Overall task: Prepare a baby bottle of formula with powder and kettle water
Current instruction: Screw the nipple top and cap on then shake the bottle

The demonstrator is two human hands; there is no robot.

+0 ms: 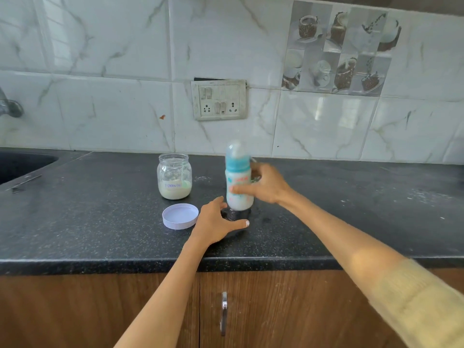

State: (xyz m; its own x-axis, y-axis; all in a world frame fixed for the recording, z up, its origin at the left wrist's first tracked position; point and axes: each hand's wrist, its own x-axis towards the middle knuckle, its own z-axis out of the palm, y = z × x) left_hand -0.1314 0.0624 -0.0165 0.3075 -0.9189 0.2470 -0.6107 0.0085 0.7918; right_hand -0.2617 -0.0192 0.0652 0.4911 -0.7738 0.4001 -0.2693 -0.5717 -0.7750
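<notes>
Right hand (266, 183) wrapped round capped baby bottle (238, 182), milky inside (blurred, I'd guess shaking to mix). Left hand (216, 222) spread flat on counter (100, 222), bracing.

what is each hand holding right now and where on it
The right hand grips the baby bottle around its body, below the teal collar. The left hand holds nothing; it is open above the counter near the bottle's base.

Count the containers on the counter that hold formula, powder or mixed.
2. The open formula jar stands toward the back, left of centre, its lid lying in front. The capped baby bottle of milky liquid stands right of it, gripped by the right hand. None looks hidden.
</notes>
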